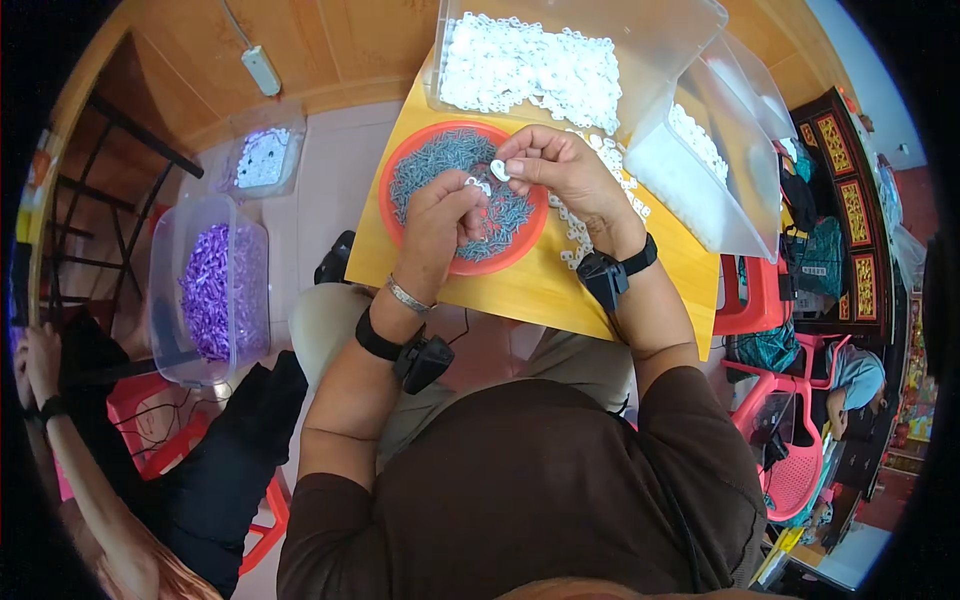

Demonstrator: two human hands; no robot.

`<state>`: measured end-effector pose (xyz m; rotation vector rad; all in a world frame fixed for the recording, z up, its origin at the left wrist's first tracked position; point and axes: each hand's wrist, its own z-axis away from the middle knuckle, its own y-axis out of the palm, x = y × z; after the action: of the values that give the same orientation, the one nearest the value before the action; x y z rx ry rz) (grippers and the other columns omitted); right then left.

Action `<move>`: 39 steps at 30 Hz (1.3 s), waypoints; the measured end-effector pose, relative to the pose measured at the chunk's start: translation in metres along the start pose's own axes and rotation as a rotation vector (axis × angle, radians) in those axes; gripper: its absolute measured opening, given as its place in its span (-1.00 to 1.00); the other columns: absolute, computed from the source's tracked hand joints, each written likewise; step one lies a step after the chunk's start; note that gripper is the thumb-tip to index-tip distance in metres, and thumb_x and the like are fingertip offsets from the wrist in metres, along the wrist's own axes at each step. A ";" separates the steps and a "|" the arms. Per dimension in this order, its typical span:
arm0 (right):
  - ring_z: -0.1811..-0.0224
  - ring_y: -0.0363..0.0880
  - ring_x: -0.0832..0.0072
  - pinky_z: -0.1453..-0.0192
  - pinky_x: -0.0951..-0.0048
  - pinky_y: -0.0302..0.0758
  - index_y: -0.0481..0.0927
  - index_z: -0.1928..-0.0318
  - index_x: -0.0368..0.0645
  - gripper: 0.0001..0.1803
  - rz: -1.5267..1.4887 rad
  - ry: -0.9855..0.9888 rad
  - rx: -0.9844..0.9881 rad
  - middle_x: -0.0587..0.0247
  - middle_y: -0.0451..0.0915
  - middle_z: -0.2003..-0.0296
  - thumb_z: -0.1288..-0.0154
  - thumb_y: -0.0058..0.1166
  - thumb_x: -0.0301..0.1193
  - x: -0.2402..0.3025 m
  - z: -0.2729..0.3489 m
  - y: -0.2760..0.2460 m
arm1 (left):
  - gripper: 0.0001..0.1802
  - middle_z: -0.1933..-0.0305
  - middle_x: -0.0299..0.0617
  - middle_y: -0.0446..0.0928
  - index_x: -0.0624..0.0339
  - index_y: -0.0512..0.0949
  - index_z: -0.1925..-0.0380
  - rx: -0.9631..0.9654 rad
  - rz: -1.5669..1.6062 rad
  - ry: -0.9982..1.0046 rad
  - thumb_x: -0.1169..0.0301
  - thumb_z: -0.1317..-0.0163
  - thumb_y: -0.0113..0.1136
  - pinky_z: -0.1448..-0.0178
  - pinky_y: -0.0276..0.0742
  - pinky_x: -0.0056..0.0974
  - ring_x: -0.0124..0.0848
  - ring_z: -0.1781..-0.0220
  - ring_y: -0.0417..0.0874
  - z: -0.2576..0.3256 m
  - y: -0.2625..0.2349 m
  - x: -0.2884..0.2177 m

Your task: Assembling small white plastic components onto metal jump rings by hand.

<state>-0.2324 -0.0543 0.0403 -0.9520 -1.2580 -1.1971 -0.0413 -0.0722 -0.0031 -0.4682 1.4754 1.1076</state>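
Grey metal screws (pixel 455 160) fill a round orange plastic bowl (pixel 420 140) that sits near the middle of a small yellow wooden bench (pixel 520 285), and both hands work just above them. Going by size, the bench comes first, its near edge over the person's knees. At its far edge stands a clear plastic tub (pixel 660 40) heaped with small white plastic pieces (pixel 530 65), and a second clear tub (pixel 730 160) of the same white pieces leans at the far right corner. A loose spill of white pieces (pixel 585 235) lies on the bench between the bowl and the right edge. On the floor off the left edge stands a clear bin of purple plastic parts (pixel 210 285), with a smaller clear bin (pixel 262 155) beyond it.

The right hand (pixel 555 165) hovers over the far rim of the bowl, its grip pinched together on one small white plastic clip (pixel 500 170). The left hand (pixel 440 215) lies over the screws, fingertips closed on something small and pale beside that clip; what it is cannot be told. Each wrist carries a black strap with a small black device, and the left also wears a silver bangle (pixel 408 296).
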 end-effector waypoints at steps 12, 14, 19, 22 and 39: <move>0.27 0.53 0.69 0.15 0.62 0.47 0.57 0.16 -0.30 -0.83 0.145 -0.066 0.068 0.32 0.61 0.33 -0.24 0.08 -0.53 -0.001 0.006 0.021 | -0.80 0.57 -0.24 0.47 0.20 0.41 0.50 0.032 0.251 0.087 0.38 -0.26 -0.11 0.49 0.35 -0.51 -0.51 0.58 0.50 -0.003 -0.001 -0.001; 0.27 0.54 0.68 0.14 0.61 0.48 0.57 0.16 -0.30 -0.84 0.152 -0.091 0.085 0.32 0.61 0.34 -0.24 0.08 -0.53 -0.003 0.005 0.020 | -0.80 0.56 -0.20 0.48 0.21 0.40 0.48 0.102 0.297 0.056 0.38 -0.28 -0.14 0.48 0.37 -0.49 -0.47 0.58 0.51 -0.003 -0.004 -0.002; 0.29 0.56 0.64 0.16 0.57 0.50 0.54 0.17 -0.31 -0.84 0.082 -0.101 0.183 0.28 0.61 0.36 -0.26 0.07 -0.52 -0.002 0.002 0.018 | -0.79 0.56 -0.17 0.48 0.22 0.39 0.48 0.142 0.368 0.032 0.38 -0.29 -0.14 0.46 0.40 -0.47 -0.46 0.55 0.53 -0.003 -0.006 0.002; 0.37 0.55 0.63 0.21 0.55 0.51 0.53 0.18 -0.30 -0.85 0.044 -0.121 0.211 0.31 0.59 0.41 -0.26 0.07 -0.50 -0.004 0.001 0.015 | -0.79 0.55 -0.17 0.49 0.22 0.39 0.47 0.152 0.394 0.030 0.38 -0.29 -0.14 0.46 0.40 -0.47 -0.45 0.55 0.53 -0.004 -0.004 0.002; 0.47 0.47 0.73 0.36 0.71 0.45 0.56 0.20 -0.27 -0.83 0.084 -0.045 -0.086 0.41 0.55 0.46 -0.22 0.13 -0.46 -0.010 -0.005 0.010 | -0.82 0.63 -0.36 0.45 0.15 0.46 0.57 -0.054 -0.007 0.015 0.42 -0.19 -0.01 0.56 0.23 -0.55 -0.63 0.62 0.41 -0.003 0.004 0.007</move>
<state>-0.2208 -0.0560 0.0313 -1.0894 -1.1975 -1.1769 -0.0478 -0.0710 -0.0084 -0.5202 1.4582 1.1431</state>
